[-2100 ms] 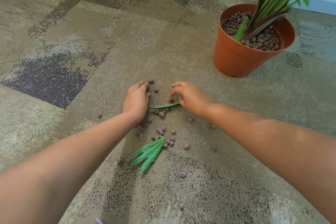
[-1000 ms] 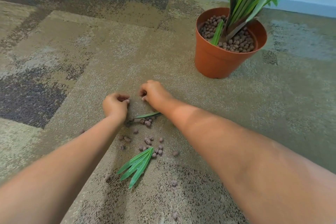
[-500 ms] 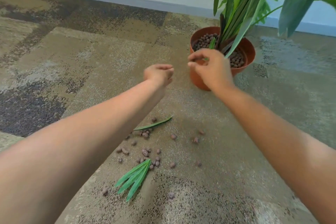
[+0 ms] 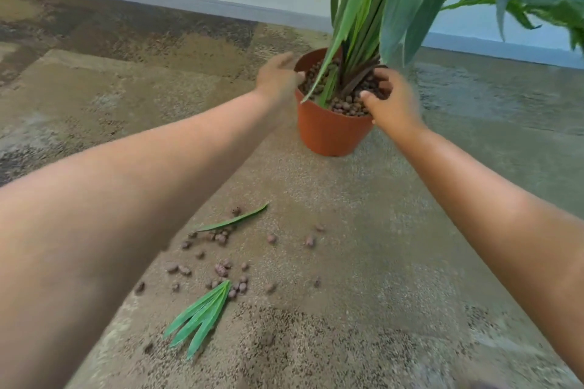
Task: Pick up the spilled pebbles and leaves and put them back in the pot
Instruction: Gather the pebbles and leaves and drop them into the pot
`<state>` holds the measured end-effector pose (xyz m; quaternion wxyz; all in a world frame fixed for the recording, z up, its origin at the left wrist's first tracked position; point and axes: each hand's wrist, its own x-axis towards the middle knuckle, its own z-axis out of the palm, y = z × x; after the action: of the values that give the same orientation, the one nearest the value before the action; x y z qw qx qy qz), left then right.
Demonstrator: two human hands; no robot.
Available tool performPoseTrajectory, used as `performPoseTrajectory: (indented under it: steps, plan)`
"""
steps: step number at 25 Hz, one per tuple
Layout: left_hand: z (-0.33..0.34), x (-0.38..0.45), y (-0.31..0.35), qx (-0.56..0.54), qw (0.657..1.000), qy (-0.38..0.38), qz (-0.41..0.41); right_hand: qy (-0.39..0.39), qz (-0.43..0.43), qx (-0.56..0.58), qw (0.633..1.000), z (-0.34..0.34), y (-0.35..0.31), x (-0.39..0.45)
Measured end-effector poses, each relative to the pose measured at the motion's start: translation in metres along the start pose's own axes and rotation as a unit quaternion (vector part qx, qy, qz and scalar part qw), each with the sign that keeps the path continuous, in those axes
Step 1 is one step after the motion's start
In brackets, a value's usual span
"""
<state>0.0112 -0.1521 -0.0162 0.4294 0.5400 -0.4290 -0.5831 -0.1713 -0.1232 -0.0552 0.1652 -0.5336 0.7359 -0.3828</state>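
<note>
An orange plastic pot (image 4: 328, 136) with a tall green plant (image 4: 404, 3) stands on the carpet, filled with brown pebbles (image 4: 347, 103). My left hand (image 4: 278, 79) is at the pot's left rim, fingers spread over the edge. Over the right side of the pot, my right hand (image 4: 392, 101) is cupped with thumb and fingers apart above the pebbles. I see nothing held in either hand. Several spilled pebbles (image 4: 221, 268) lie scattered on the carpet nearer me, with a single narrow leaf (image 4: 234, 220) and a three-bladed leaf cluster (image 4: 199, 313).
The floor is patchy brown and grey carpet (image 4: 126, 79). A pale wall with a grey baseboard (image 4: 189, 0) runs behind the pot. Long plant leaves hang over the pot and out to the right (image 4: 537, 6).
Both hands rose from the spilled pile with fingers closed, moved forward to the pot, and now spread over its pebbles. The view tilted up toward the plant.
</note>
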Motion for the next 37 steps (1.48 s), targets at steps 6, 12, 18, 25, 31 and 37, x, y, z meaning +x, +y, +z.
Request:
performPoseTrajectory:
  steps: [6,12,18,25,31,37]
  plan:
    - [-0.125,-0.025,-0.060,0.190,0.979,0.072,-0.030,-0.024,-0.120,0.044,0.991,0.028,0.007,-0.086]
    - [-0.282,-0.082,-0.127,0.447,0.875,0.117,-0.143,-0.243,-0.020,-0.026,0.970,0.065,0.050,-0.155]
    - [-0.342,-0.122,-0.132,0.542,0.822,0.068,-0.161,-0.251,0.046,-0.051,0.965,0.060,0.078,-0.165]
    - [-0.293,-0.110,-0.159,0.543,0.824,-0.006,-0.161,-0.228,0.057,-0.057,0.970,0.068,0.069,-0.179]
    - [-0.287,-0.108,-0.147,0.472,0.871,0.046,-0.124,-0.246,0.041,-0.062,0.966,0.062,0.060,-0.184]
    - [-0.267,-0.113,-0.137,0.511,0.826,-0.134,-0.199,-0.301,0.048,-0.069,0.950,0.056,0.057,-0.183]
